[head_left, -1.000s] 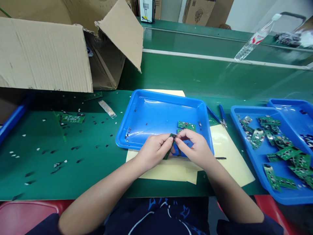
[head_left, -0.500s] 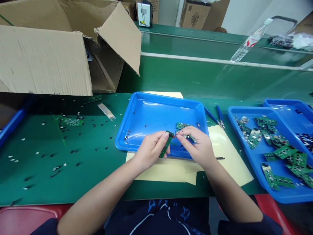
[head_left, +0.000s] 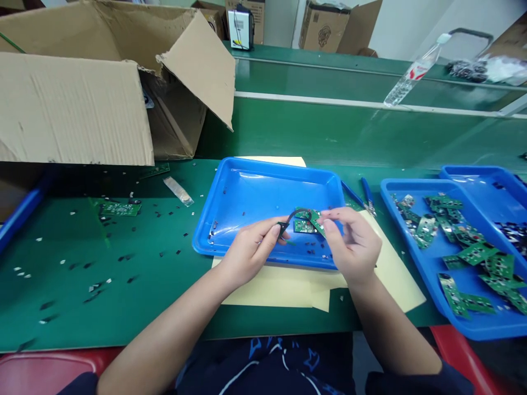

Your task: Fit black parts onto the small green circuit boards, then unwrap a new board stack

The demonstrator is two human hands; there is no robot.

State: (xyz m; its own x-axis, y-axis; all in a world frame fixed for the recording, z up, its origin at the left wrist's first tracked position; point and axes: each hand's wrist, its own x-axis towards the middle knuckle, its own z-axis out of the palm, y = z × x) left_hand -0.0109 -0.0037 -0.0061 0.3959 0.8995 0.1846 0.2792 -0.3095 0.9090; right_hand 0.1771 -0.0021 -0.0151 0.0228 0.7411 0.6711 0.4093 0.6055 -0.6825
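My left hand [head_left: 251, 249] pinches one end of a thin black strip [head_left: 294, 212]. The strip arcs over to a small green circuit board [head_left: 317, 219], which my right hand [head_left: 356, 244] holds at its fingertips. Both hands hover over the front part of a blue tray [head_left: 206, 233]. Another green board [head_left: 302, 226] lies in the tray just below the strip, among a few small black bits. The tray rests on a sheet of yellow paper [head_left: 391, 274].
An open cardboard box [head_left: 74, 109] stands at the back left. To the right, a second blue tray [head_left: 415, 258] holds several green boards, with a third tray [head_left: 486, 178] behind it. Blue-handled pliers [head_left: 366, 195] lie between trays. A loose board [head_left: 119, 208] and black scraps litter the green mat.
My hands have drawn apart and risen a little. The board that was in my left hand is now at my right fingertips, and the black strip stretches between the hands.
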